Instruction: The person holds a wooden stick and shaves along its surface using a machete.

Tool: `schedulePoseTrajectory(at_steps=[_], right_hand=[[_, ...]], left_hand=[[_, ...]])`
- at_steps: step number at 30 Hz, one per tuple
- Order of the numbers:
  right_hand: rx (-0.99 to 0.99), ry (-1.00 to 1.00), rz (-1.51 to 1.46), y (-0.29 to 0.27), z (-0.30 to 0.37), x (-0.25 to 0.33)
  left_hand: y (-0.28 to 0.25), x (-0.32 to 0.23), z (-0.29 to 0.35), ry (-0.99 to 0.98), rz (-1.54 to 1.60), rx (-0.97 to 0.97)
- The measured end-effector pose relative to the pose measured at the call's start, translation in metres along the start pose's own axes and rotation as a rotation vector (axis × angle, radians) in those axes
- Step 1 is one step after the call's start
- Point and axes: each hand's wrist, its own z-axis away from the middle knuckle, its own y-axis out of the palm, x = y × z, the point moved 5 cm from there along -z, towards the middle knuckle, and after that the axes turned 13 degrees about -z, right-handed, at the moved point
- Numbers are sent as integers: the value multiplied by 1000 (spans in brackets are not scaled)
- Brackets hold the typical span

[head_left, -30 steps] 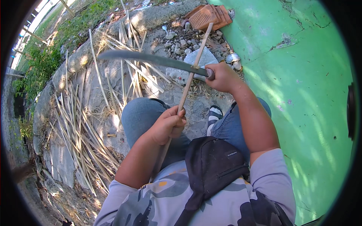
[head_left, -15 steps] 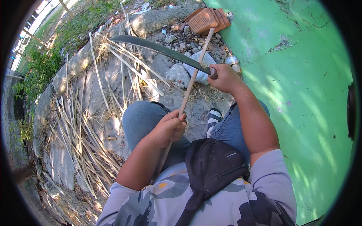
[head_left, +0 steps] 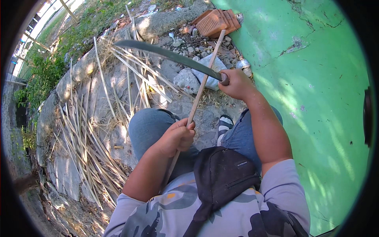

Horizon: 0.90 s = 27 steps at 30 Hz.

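Observation:
My left hand (head_left: 177, 137) is closed around a long, thin wooden stick (head_left: 205, 81), which slants up and away from my lap toward the roof tiles. In my right hand (head_left: 238, 83) is the handle of a machete (head_left: 173, 57) with a long, dark, curved blade pointing to the far left. Close to the handle, the blade crosses the stick; whether it cuts into the wood I cannot tell. The stick's lower end runs down beside my left forearm, partly hidden by my hand.
Many pale split strips (head_left: 85, 142) lie heaped at my left, and more strips (head_left: 138, 73) lie ahead. Stones (head_left: 186, 80) and stacked clay tiles (head_left: 217, 23) are in front. A cracked green floor (head_left: 312, 98) spreads to my right. My knees flank the black bag (head_left: 225, 177).
The machete's blade has shifted slightly downward, its tip a little blurred. Both hands keep their grips, and the stick stays nearly in place.

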Motion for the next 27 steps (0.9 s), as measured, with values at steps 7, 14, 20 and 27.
schedulePoseTrajectory(at_steps=[7,14,20,27], right_hand=[[15,-52,129,-14,-3,-4],[-119,-121,32,-9,6,12],[-40,7,184,-26,1,-8],[-139,19,41,-31,3,-16]], left_hand=[[4,2,4,3,-108,48],[2,2,4,26,26,137],[7,2,7,8,-98,106],[3,2,5,-7,-48,138]])
